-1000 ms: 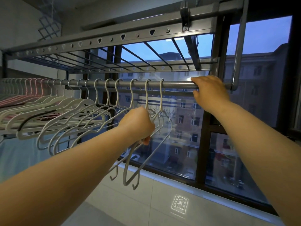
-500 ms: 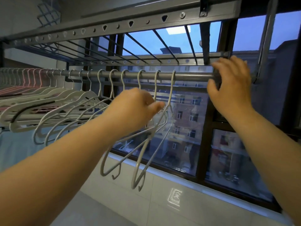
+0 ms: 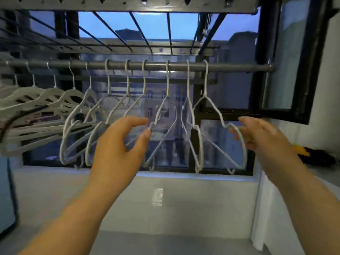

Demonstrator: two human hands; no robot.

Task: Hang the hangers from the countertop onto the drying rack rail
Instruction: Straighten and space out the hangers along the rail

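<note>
A grey drying rack rail (image 3: 239, 67) runs across the window. Several pale hangers (image 3: 166, 100) hang from it, thick plastic ones bunched at the left (image 3: 33, 100) and thin wire ones spread toward the right. My left hand (image 3: 121, 144) is below the rail in front of the middle hangers, with its fingers apart and nothing in it. My right hand (image 3: 261, 137) is at the right shoulder of the rightmost hanger (image 3: 211, 105). The wire passes between its thumb and fingers, but blur hides whether they grip it.
Above the rail is the rack's upper frame of dark bars (image 3: 128, 34). A black window frame (image 3: 301, 70) stands at the right. A white countertop (image 3: 327, 173) at the far right holds a yellow and black object (image 3: 301, 151). A tiled wall (image 3: 202, 199) lies below the sill.
My left hand let go of the hangers, which now hang spread along the rail. My right hand came down off the rail to the rightmost hanger's shoulder. The view tilted downward.
</note>
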